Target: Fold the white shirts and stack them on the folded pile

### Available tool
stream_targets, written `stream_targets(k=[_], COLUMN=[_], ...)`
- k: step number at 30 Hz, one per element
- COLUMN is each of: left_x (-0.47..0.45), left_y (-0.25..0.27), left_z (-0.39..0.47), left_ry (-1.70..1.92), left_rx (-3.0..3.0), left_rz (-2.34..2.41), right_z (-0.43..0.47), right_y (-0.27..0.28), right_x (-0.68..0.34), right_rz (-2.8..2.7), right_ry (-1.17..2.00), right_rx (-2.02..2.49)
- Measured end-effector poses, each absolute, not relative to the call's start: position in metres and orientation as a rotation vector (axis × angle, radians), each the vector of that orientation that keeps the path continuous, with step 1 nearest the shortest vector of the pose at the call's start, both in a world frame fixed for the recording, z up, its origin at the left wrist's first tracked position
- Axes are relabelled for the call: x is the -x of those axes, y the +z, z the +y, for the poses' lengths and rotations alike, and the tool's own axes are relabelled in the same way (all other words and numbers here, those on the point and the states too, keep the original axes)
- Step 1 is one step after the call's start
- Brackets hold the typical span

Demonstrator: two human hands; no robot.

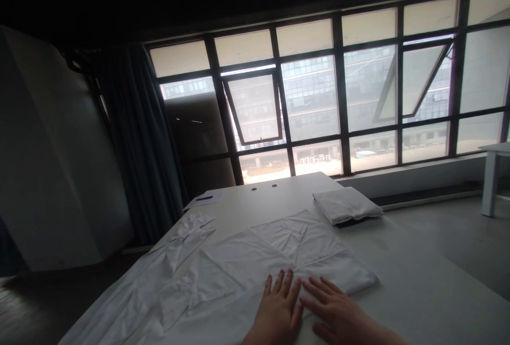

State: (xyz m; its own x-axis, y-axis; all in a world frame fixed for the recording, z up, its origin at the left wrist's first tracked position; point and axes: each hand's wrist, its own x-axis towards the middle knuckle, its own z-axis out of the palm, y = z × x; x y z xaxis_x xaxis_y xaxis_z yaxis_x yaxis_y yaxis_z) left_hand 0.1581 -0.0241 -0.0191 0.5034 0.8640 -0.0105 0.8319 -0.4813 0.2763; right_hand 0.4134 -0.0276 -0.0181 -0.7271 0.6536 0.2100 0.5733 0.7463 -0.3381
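A white cloth garment (239, 260) lies spread over the table in front of me, partly folded, with creases and a folded-over flap near its far corner. Both palms face down on its near part. My left hand (279, 302) rests flat with its fingers stretched out and pointing away from me. Close beside it, my right hand (332, 300) lies with fingers extended toward the left, their tips nearly meeting my left hand. Neither hand grips anything. More rumpled white fabric (159, 260) trails along the table's left side; whether it is the same piece I cannot tell.
A folded white cloth (346, 204) with a dark underside sits at the right edge of the white table (239, 204). Paper with a blue pen (204, 198) lies at the far left corner. Windows, a dark curtain (137, 148) and another white table (490, 175) stand beyond.
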Motion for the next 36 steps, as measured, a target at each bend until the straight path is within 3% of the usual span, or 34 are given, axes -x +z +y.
stream_targets(k=[5, 15, 18, 23, 36], left_x=[-0.158, -0.157, -0.159, -0.162, -0.082], left_y=[-0.020, -0.015, -0.013, -0.012, -0.014], left_z=[-0.024, -0.025, -0.026, -0.027, -0.043], left_ry=[0.182, 0.158, 0.160, 0.195, 0.068], left_rx=[-2.469, -2.412, -2.416, -2.445, -2.463], left_rz=[1.450, 1.475, 1.478, 1.442, 1.696], right_z=[-0.007, 0.038, 0.028, 0.008, 0.013], right_y=[-0.037, -0.065, -0.055, -0.050, -0.064], right_x=[-0.429, -0.498, -0.477, -0.433, -0.458], right_rz=[-2.548, -2.161, -2.208, -2.516, -2.414], right_ry=[0.396, -0.093, -0.157, 0.246, 0.201], right_rx=[1.314, 1.953, 1.760, 1.263, 1.430])
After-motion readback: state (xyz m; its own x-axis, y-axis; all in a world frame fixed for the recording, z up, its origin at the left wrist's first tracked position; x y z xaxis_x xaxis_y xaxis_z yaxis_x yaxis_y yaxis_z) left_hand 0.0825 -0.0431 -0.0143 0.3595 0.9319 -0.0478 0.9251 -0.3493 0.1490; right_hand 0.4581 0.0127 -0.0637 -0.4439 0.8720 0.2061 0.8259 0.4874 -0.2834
